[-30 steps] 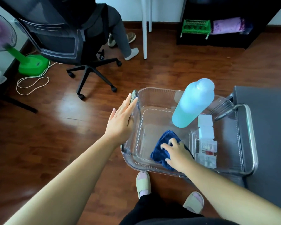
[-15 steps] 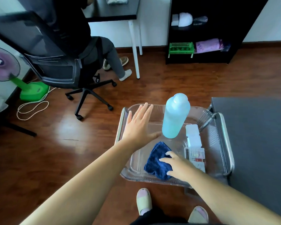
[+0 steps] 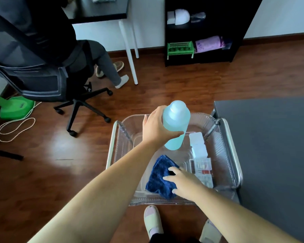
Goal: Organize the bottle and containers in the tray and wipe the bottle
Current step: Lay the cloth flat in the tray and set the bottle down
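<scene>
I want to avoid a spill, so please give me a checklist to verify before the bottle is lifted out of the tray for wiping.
1. Left hand wrapped around the blue bottle: ok.
2. Bottle upright in the clear tray: ok.
3. Bottle cap closed: cannot tell.
4. Right hand gripping the blue cloth: not ok, it only rests on top.
5. Small containers lined up clear of the bottle: ok.
6. Bottle weight and wetness: cannot tell.
</scene>
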Motion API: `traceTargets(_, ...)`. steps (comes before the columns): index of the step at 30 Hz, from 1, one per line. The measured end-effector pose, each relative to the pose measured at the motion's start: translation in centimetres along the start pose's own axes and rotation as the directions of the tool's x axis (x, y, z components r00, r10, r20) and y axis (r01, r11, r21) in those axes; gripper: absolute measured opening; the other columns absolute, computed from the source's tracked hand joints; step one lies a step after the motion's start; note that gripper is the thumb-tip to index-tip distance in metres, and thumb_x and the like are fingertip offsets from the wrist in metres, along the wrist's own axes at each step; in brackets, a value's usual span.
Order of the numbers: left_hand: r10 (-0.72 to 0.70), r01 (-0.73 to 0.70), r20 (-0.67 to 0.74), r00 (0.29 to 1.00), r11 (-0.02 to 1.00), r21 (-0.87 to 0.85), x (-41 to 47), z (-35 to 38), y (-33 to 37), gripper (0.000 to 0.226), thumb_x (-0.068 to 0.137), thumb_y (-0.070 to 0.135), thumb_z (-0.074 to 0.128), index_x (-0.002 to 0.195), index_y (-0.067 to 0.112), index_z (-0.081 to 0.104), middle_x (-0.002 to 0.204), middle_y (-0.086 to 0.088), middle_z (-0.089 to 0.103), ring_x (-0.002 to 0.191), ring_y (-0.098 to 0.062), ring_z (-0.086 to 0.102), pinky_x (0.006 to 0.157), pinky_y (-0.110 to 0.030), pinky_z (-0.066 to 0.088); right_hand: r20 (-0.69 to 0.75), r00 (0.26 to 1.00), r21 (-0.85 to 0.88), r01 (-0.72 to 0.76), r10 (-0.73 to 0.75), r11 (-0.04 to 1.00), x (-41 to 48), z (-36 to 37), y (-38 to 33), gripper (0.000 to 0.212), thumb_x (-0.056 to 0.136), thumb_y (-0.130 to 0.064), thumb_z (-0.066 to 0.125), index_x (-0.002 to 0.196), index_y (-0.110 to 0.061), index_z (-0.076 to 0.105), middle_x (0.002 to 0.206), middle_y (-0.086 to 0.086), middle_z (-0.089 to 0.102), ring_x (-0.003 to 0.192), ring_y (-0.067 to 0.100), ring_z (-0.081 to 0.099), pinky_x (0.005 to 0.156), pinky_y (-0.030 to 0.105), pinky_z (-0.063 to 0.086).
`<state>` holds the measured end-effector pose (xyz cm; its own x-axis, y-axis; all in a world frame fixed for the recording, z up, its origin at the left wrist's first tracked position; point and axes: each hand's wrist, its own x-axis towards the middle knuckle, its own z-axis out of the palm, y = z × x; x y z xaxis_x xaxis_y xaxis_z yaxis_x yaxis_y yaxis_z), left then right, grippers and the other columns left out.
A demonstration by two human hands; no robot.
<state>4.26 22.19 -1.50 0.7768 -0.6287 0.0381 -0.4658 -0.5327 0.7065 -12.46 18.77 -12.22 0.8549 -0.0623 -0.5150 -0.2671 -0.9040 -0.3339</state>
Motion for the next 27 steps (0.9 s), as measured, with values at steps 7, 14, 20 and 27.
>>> traceTargets(7,-0.097,0.093,-0.027,0.995,0.989,-0.113,-1.4,-1.8,-0.8,0.082,0.051,0.037,0.087,0.12,0.027,0.044,0.111,0.009,0.054,0.108,-0.022,0.047,0.093,-0.049,0.046,0.009,1.0,0.003,0.005,-0.005,1.0,0.1,-0.3,0.0,0.059,0.087,-0.021,0.061,0.141,-0.032,0.039,0.155,-0.002,0.022,0.133,0.026,0.036,0.097,0.043,0.045)
traceTargets(14,-0.122,0.124,-0.066,0.99,0.992,0.023,-3.4,-6.7,-2.9,0.08,0.047,0.039,0.085,0.114,0.032,0.043,0.1,0.014,0.048,0.1,-0.016,0.04,0.084,-0.039,0.044,0.008,1.0,-0.041,0.012,-0.012,0.999,0.2,-0.8,-0.8,0.058,0.086,-0.02,0.062,0.139,-0.029,0.041,0.15,0.001,0.027,0.128,0.026,0.039,0.093,0.039,0.047)
traceTargets(20,-0.093,0.099,-0.061,0.994,0.988,0.117,-5.0,-8.4,-4.6,0.082,0.047,0.044,0.085,0.118,0.031,0.047,0.096,0.025,0.046,0.099,-0.012,0.044,0.113,-0.041,0.023,0.028,0.995,-0.172,0.1,-0.097,0.98,1.0,-1.4,-1.7,0.068,0.086,-0.011,0.059,0.145,-0.034,0.031,0.159,-0.002,0.012,0.142,0.028,0.018,0.113,0.046,0.028)
traceTargets(27,-0.16,0.162,-0.036,0.987,0.982,0.101,-5.7,-9.9,-6.7,0.093,0.051,0.05,0.086,0.129,0.027,0.041,0.135,0.005,0.05,0.127,-0.009,0.027,0.116,-0.045,0.014,0.121,0.99,-0.27,0.107,-0.077,0.957,1.5,-1.2,-1.2,0.064,0.094,-0.025,0.048,0.149,-0.036,0.018,0.161,-0.002,0.002,0.148,0.026,0.003,0.12,0.044,0.0)
